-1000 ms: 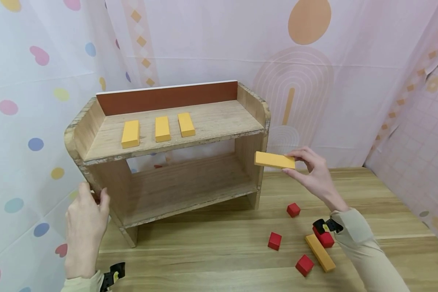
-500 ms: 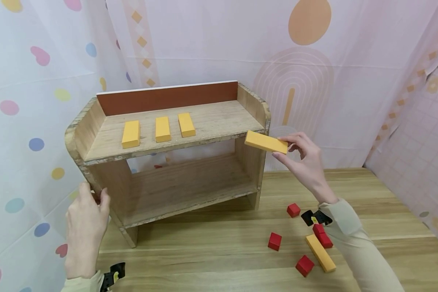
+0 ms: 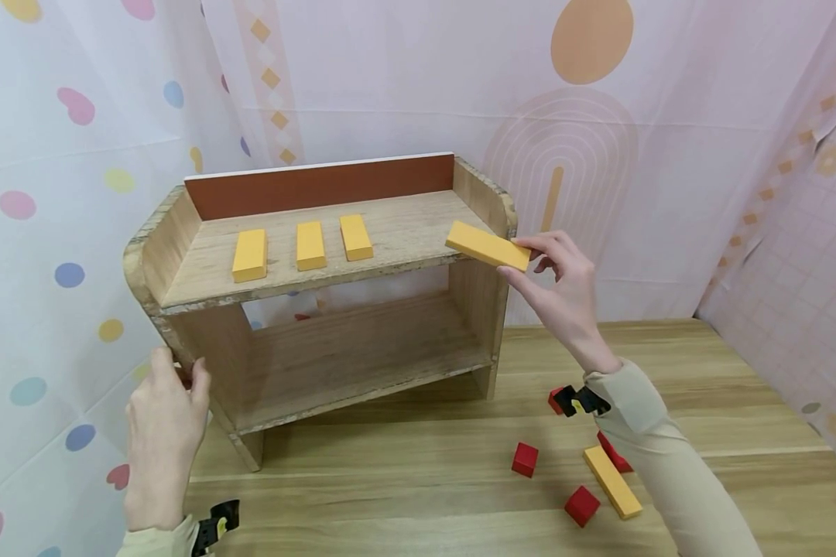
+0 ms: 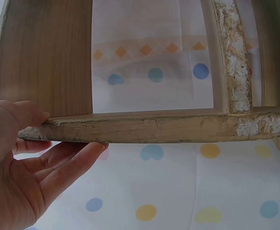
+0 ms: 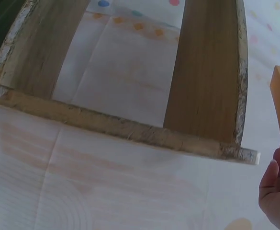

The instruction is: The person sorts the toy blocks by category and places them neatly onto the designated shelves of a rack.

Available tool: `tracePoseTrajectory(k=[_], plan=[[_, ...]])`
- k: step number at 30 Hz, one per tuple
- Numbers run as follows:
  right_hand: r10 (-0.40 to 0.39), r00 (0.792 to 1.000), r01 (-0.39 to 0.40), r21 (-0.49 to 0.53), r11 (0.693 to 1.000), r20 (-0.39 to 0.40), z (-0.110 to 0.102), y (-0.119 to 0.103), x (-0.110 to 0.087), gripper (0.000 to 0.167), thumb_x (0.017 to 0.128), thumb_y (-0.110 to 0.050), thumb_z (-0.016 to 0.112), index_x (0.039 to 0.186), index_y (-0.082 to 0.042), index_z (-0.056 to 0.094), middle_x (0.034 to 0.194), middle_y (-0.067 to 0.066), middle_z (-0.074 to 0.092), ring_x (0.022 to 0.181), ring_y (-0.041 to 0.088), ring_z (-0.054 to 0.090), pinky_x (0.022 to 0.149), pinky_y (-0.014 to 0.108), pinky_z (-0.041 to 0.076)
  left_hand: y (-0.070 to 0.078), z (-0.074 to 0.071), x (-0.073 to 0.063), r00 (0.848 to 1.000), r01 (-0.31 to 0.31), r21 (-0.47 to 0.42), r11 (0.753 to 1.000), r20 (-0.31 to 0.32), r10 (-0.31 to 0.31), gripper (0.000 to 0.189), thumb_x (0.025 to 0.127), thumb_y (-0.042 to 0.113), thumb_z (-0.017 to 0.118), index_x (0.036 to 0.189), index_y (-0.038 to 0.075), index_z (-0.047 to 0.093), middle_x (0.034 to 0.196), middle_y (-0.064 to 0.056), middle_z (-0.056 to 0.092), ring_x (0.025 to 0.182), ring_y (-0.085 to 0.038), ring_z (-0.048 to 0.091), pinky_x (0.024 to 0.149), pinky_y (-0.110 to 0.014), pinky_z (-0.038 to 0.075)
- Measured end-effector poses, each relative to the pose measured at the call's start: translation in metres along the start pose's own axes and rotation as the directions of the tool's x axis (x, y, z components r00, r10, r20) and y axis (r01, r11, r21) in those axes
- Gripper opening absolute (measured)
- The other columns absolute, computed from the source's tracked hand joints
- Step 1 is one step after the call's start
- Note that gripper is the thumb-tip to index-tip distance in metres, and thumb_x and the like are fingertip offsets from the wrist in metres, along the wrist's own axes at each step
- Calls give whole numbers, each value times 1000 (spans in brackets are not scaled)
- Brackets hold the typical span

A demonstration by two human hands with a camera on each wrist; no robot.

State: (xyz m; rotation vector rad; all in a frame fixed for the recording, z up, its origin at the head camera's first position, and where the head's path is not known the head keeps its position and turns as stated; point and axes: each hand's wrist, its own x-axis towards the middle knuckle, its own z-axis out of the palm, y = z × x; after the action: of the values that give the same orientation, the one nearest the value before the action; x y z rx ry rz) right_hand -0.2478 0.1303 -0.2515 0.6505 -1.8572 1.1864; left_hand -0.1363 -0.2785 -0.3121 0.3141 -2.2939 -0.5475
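A small two-tier wooden shelf (image 3: 390,352) stands on the table. My left hand (image 3: 163,433) grips its left side panel; in the left wrist view the thumb and fingers (image 4: 65,175) lie on opposite faces of the panel edge (image 4: 149,128). Between thumb and fingertips, my right hand (image 3: 560,290) pinches one end of a yellow rectangular block (image 3: 486,245). The block is tilted and overlaps the top tier's right front edge in the head view. Three similar yellow blocks, the left one (image 3: 250,255), the middle one (image 3: 310,245) and the right one (image 3: 356,237), lie apart on the top tier.
On the wooden table (image 3: 390,495) at the right lie another yellow block (image 3: 611,482) and several red cubes, one (image 3: 525,459) farther left and another (image 3: 582,507) near the front. My right wrist and sleeve partly cover two cubes. Patterned curtains (image 3: 390,77) hang behind.
My right hand has carried the yellow block up and to the left, from beside the shelf to its top tier's right front edge. The left hand keeps its grip in place.
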Motion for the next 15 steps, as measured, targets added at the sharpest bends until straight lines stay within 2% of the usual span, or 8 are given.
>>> tracePoseTrajectory(k=[8, 15], plan=[[-21, 1000, 21, -7, 1000, -19, 15, -9, 6, 33, 71, -10, 82, 100, -1, 71, 92, 14, 63, 79, 12, 51, 68, 18, 38, -2, 2, 1, 1000, -1, -3, 1000, -8, 1, 25, 95, 14, 50, 104, -8, 44, 82, -34, 58, 60, -47, 57, 46, -50, 45], [-40, 999, 40, 5, 999, -20, 30, -16, 10, 31, 71, -11, 82, 98, 1, 71, 88, 15, 62, 74, 19, 53, 66, 22, 40, -2, 3, 1, 999, -25, -3, 1000, -22, 24, 25, 95, 13, 51, 102, -9, 44, 80, -34, 58, 58, -46, 57, 46, -51, 44]])
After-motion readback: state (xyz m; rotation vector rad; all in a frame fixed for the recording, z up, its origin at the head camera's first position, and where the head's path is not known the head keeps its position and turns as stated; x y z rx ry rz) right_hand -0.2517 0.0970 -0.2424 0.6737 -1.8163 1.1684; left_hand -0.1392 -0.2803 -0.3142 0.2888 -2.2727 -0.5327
